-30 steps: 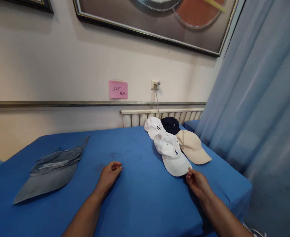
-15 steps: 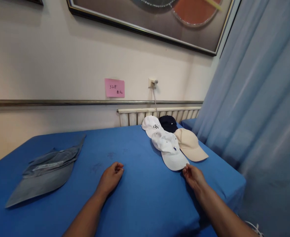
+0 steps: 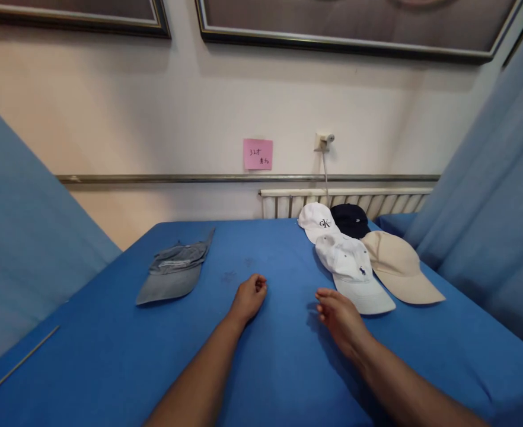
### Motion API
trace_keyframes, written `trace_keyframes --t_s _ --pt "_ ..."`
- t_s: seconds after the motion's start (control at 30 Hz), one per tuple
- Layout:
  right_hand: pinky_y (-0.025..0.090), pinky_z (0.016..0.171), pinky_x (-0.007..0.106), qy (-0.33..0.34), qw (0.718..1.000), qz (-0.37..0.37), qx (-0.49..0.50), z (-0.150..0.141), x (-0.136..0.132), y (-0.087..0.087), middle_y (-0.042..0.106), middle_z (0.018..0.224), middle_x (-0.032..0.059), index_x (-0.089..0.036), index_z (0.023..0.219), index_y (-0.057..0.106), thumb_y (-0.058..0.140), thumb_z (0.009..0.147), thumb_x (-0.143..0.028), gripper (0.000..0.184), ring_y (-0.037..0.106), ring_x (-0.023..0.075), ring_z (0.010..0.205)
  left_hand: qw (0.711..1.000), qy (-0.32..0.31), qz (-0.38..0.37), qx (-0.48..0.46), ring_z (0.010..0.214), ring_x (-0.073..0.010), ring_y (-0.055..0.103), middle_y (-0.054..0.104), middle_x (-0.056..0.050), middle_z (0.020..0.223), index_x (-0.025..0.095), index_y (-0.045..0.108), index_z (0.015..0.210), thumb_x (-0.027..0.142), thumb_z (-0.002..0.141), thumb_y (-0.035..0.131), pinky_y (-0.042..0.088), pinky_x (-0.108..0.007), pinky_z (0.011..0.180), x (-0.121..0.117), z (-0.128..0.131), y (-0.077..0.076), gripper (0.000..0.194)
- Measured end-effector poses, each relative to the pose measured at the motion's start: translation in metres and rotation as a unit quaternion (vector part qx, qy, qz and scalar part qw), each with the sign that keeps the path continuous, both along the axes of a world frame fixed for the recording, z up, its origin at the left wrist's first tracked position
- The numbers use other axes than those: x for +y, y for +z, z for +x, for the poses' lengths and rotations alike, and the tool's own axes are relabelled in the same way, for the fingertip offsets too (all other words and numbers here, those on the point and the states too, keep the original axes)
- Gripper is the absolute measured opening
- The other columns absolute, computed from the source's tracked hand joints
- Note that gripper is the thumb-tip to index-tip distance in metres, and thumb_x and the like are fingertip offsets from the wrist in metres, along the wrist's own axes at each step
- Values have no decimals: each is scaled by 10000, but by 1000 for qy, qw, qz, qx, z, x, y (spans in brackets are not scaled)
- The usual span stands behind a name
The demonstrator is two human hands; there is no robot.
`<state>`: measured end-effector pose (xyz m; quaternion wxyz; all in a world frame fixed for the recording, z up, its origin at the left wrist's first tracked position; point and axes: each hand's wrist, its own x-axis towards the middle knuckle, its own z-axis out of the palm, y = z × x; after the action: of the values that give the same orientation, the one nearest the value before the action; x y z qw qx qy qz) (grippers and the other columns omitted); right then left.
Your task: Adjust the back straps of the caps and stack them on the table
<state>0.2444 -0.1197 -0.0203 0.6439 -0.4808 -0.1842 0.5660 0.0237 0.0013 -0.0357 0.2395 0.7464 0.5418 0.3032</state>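
Note:
My left hand (image 3: 249, 296) lies on the blue-covered table (image 3: 261, 367), its fingers curled in, with nothing visible in them. My right hand (image 3: 338, 314) is a little above the cloth, fingers loosely apart and holding nothing, beside the brim of a white cap (image 3: 348, 267) with a small dark horse emblem. Behind that cap are a white cap with black letters (image 3: 315, 220) and a dark navy cap (image 3: 351, 220). A beige cap (image 3: 399, 267) sits to its right. On the left lies a flattened grey cap (image 3: 175, 270), out of reach of both hands.
A thin stick (image 3: 19, 365) rests near the table's left edge. Blue curtains hang at the left (image 3: 30, 237) and right (image 3: 488, 196). Along the wall run a radiator (image 3: 283, 204) and a metal rail (image 3: 190, 178); a plugged-in cord (image 3: 325, 172) hangs down there.
The view has swung to the left, bringing the left curtain and stick into sight. My right hand has moved left, away from the white cap's brim. The caps stay put.

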Motion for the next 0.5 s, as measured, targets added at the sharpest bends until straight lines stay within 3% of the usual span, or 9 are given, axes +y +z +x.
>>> trace_keyframes --t_s 0.1,0.2,0.37,0.5 --pt "398 450 193 68 990 35 -122 -26 48 3 604 639 -29 -160 819 621 698 659 -193 181 535 87 493 994 79 62 36 1097 -276 616 645 -167 1189 146 595 1147 217 789 539 456 -413 968 12 -18 11 369" --pt "345 407 185 89 980 49 -173 -39 76 -10 578 600 -61 -182 740 577 671 641 -206 138 497 80 437 975 173 110 86 1313 -334 452 523 -235 1346 103 535 1221 211 800 513 347 -482 1073 32 -51 32 435" --pt "391 454 191 139 969 85 -184 -33 81 -31 648 687 -41 -186 758 608 663 640 -218 135 541 86 484 938 277 82 190 1259 -475 451 577 -282 1217 103 582 928 326 756 591 328 -618 993 60 -105 62 282" --pt "408 473 211 180 960 105 -185 -26 81 -33 662 700 -20 -181 769 605 643 667 -237 123 560 100 500 922 291 14 254 1127 -497 539 670 -247 962 140 534 672 306 689 656 300 -664 952 73 -124 70 206"
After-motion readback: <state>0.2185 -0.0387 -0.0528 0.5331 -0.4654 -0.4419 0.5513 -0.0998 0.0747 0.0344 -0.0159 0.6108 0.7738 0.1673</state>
